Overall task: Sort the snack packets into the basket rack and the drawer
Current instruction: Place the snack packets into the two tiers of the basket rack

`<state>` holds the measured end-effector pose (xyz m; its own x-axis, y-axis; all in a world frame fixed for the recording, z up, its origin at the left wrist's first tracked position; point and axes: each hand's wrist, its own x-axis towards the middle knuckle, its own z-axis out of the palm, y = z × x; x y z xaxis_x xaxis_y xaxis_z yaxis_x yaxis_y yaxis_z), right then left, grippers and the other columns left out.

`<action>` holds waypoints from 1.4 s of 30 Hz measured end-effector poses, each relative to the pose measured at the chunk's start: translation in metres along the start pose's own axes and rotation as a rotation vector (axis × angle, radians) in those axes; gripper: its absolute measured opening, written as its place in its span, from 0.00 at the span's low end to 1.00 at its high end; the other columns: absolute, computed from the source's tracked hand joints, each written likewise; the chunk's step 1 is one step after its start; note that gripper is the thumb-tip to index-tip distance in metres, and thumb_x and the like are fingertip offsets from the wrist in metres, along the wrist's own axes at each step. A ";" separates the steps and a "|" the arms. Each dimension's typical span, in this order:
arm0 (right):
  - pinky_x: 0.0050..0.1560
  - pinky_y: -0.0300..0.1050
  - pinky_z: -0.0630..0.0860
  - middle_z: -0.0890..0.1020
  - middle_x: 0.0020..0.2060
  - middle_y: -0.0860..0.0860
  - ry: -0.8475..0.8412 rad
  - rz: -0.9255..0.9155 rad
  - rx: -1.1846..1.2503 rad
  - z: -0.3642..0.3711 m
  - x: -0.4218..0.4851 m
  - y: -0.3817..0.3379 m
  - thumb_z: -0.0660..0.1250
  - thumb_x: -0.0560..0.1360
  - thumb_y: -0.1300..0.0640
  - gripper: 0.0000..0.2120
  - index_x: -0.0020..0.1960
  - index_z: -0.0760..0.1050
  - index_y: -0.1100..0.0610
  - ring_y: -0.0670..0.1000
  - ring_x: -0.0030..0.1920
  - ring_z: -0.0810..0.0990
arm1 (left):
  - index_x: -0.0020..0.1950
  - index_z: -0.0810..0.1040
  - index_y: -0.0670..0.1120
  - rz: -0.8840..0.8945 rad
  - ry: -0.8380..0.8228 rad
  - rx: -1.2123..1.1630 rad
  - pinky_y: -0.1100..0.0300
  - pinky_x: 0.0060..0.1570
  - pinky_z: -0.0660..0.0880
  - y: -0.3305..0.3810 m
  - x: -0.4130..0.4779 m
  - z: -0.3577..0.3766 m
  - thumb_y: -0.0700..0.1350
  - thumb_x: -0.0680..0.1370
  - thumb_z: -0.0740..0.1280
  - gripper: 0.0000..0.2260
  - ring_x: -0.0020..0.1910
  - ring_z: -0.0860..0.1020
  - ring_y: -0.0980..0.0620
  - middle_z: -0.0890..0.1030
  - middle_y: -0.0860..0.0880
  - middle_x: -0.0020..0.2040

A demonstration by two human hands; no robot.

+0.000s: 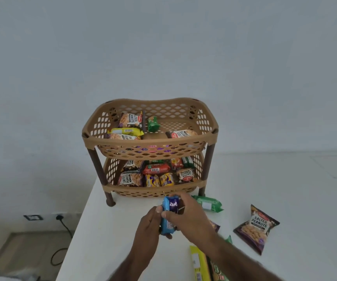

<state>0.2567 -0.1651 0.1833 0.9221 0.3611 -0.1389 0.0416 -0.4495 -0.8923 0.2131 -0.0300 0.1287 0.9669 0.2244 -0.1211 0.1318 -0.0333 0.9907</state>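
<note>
Noted low on the far-left wall: a socket (pixel 59 217) with a black cable (pixel 61 252) trailing down to the floor. Next, the left edge of a white table (pixel 102 250). Standing at the back left corner of the table: a tan basket rack (pixel 150 139) on dark brown legs, two tiers. In the top basket (pixel 208 118), from the left: a yellow packet (pixel 126 131) lying over peanut packets, a small green packet (pixel 153 123) near the middle, another peanut packet at the right. In the lower basket (pixel 153 187): peanut packets at both ends, a red packet (pixel 156 169) in the middle, yellow-and-purple packets in front of it, green ones at the back. In front of the rack, above the table: left hand (pixel 149 226), fingers curled round the lower part of a blue packet (pixel 168 217), thumb on its face. Packet held roughly upright, just short of the lower basket's front rim, a purple patch at its upper end; cannot tell whether that is a second packet. Right hand (pixel 185 216) clamped on the upper part of the same packet, thumb on the front, fingers wrapped over the top. On the table under and beside the right forearm: a long yellow packet (pixel 199 262) at the near edge, a green packet (pixel 208 203) by the rack's right front leg, a purple packet (pixel 215 226) mostly hidden by the wrist. Farthest right, lying flat and well apart from the rack: a salted peanuts packet (pixel 257 228).
</note>
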 end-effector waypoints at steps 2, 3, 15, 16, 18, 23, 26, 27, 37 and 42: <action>0.52 0.41 0.83 0.79 0.51 0.41 -0.035 -0.041 -0.050 -0.007 -0.001 -0.023 0.76 0.72 0.49 0.23 0.62 0.70 0.43 0.42 0.50 0.81 | 0.60 0.77 0.42 -0.080 -0.006 -0.031 0.57 0.31 0.81 -0.002 0.007 -0.001 0.52 0.85 0.52 0.19 0.33 0.83 0.49 0.85 0.41 0.41; 0.52 0.40 0.83 0.79 0.52 0.41 -0.062 -0.076 -0.058 -0.013 -0.001 -0.038 0.76 0.72 0.49 0.24 0.64 0.70 0.43 0.42 0.50 0.81 | 0.60 0.78 0.42 -0.098 0.027 -0.045 0.57 0.31 0.80 -0.005 0.009 -0.002 0.55 0.85 0.54 0.21 0.33 0.83 0.50 0.84 0.43 0.40; 0.28 0.42 0.81 0.81 0.44 0.56 0.157 -0.135 -0.217 -0.073 0.173 -0.199 0.76 0.74 0.54 0.19 0.54 0.70 0.62 0.51 0.38 0.84 | 0.62 0.81 0.50 0.300 -0.061 1.085 0.61 0.71 0.54 -0.145 0.032 -0.049 0.62 0.82 0.52 0.24 0.65 0.72 0.49 0.81 0.47 0.65; 0.28 0.43 0.81 0.83 0.43 0.58 0.140 -0.097 -0.267 -0.066 0.188 -0.199 0.76 0.75 0.55 0.16 0.51 0.71 0.63 0.52 0.36 0.85 | 0.61 0.82 0.50 0.305 -0.060 1.087 0.62 0.72 0.51 -0.145 0.031 -0.049 0.61 0.81 0.54 0.23 0.65 0.71 0.50 0.81 0.46 0.64; 0.30 0.44 0.82 0.84 0.44 0.60 0.092 -0.026 -0.353 -0.051 0.211 -0.193 0.74 0.76 0.58 0.12 0.43 0.74 0.63 0.54 0.36 0.85 | 0.59 0.83 0.50 0.263 -0.093 1.064 0.63 0.74 0.47 -0.143 0.031 -0.046 0.61 0.74 0.61 0.22 0.64 0.71 0.50 0.83 0.46 0.62; 0.44 0.54 0.85 0.83 0.46 0.60 0.039 0.097 -0.404 -0.024 0.246 -0.182 0.75 0.75 0.60 0.11 0.42 0.74 0.63 0.57 0.44 0.85 | 0.61 0.72 0.54 0.237 -0.093 1.046 0.63 0.75 0.45 -0.138 0.038 -0.046 0.62 0.70 0.61 0.23 0.61 0.72 0.52 0.85 0.48 0.57; 0.41 0.51 0.85 0.80 0.43 0.58 -0.026 0.153 -0.435 -0.019 0.251 -0.181 0.75 0.74 0.60 0.11 0.46 0.74 0.64 0.57 0.41 0.84 | 0.61 0.72 0.54 0.286 -0.057 1.057 0.63 0.75 0.44 -0.141 0.039 -0.046 0.62 0.72 0.60 0.21 0.61 0.72 0.52 0.85 0.49 0.57; 0.39 0.49 0.85 0.80 0.43 0.58 -0.035 0.158 -0.446 -0.018 0.251 -0.180 0.75 0.74 0.59 0.12 0.48 0.75 0.64 0.57 0.40 0.84 | 0.62 0.72 0.54 0.275 -0.077 1.064 0.63 0.75 0.44 -0.143 0.040 -0.046 0.62 0.70 0.61 0.23 0.61 0.72 0.52 0.85 0.48 0.57; 0.35 0.42 0.83 0.83 0.39 0.55 0.058 0.035 -0.471 -0.026 0.255 -0.168 0.75 0.75 0.58 0.09 0.42 0.77 0.62 0.51 0.35 0.84 | 0.60 0.83 0.50 0.285 -0.096 1.131 0.58 0.69 0.59 -0.152 0.035 -0.048 0.59 0.72 0.63 0.23 0.60 0.82 0.46 0.82 0.47 0.64; 0.32 0.39 0.82 0.85 0.50 0.57 0.038 -0.080 -0.648 -0.030 0.259 -0.169 0.66 0.79 0.65 0.06 0.52 0.81 0.64 0.51 0.40 0.84 | 0.63 0.81 0.50 0.314 -0.092 1.120 0.61 0.72 0.52 -0.152 0.032 -0.048 0.58 0.73 0.63 0.23 0.65 0.78 0.47 0.80 0.47 0.66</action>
<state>0.5001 -0.0206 0.3109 0.9192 0.3897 -0.0569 0.3227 -0.8281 -0.4584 0.2137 0.0289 -0.0226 0.9974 -0.0159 0.0701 -0.0411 -0.9261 0.3750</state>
